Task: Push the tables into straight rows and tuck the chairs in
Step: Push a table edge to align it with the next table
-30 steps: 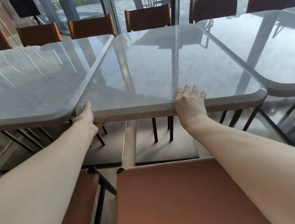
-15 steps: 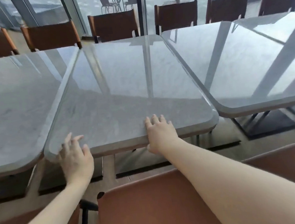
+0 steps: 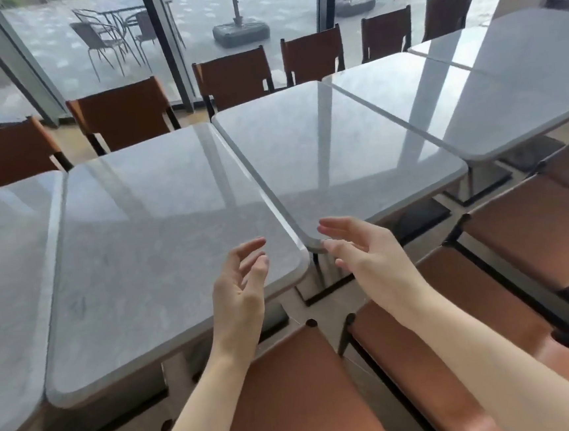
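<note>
A row of grey, marble-look rectangular tables with rounded corners is seen running from lower left to upper right; the nearest full grey table (image 3: 162,246) is set edge to edge with the next grey table (image 3: 336,152) on its right, the 2 near corners lying just beside each other. The left hand (image 3: 239,288) is held above the near right corner of the nearest table, palm turned inward, fingers loosely spread and nothing gripped. The right hand (image 3: 361,246) is held at the near left corner of the next table, fingers relaxed and extended; whether the corner is touched cannot be told. Brown leather chairs with dark frames (image 3: 236,77) are lined along the far side by the glass wall (image 3: 115,30); a brown chair back (image 3: 291,386) is seen below the forearms.
</note>
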`<state>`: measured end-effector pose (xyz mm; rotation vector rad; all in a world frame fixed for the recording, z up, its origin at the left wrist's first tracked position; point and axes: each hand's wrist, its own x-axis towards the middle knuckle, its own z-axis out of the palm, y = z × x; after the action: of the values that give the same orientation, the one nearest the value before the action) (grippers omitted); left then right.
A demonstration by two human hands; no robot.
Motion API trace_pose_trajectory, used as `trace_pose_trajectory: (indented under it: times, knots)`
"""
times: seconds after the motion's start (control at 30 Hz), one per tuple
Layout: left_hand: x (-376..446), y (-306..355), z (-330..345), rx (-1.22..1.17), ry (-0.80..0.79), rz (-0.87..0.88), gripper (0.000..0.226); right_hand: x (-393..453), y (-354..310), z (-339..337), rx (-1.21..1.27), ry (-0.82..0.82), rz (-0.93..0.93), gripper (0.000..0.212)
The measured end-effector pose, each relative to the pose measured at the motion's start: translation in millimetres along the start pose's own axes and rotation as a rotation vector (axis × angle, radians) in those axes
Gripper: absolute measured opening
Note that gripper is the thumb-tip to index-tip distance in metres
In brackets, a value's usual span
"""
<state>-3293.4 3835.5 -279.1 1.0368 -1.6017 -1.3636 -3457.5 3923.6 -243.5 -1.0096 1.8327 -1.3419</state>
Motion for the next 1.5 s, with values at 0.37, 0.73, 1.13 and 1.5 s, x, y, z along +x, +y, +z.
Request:
trace_pose_trajectory:
  times: [0.37, 0.73, 1.13, 1.5]
  knots:
    - [-88, 162, 140, -0.033, -0.269, 0.148, 0.019, -131, -63, -225, 0.121, 0.243, -0.065, 0.027]
    - [-223, 284, 366, -0.143, -0.654, 0.333, 0.022, -307, -67, -443, 0.019, 0.443, -0.082, 0.027]
    - [-316, 332, 552, -0.204, -1.017, 0.375, 0.02, -411, -47, -593, 0.078, 0.778, -0.063, 0.04]
    - [-277, 351, 736, -0.172, -1.113, 0.427, 0.019, -355, -10, -737, 0.102, 0.927, -0.017, 0.028]
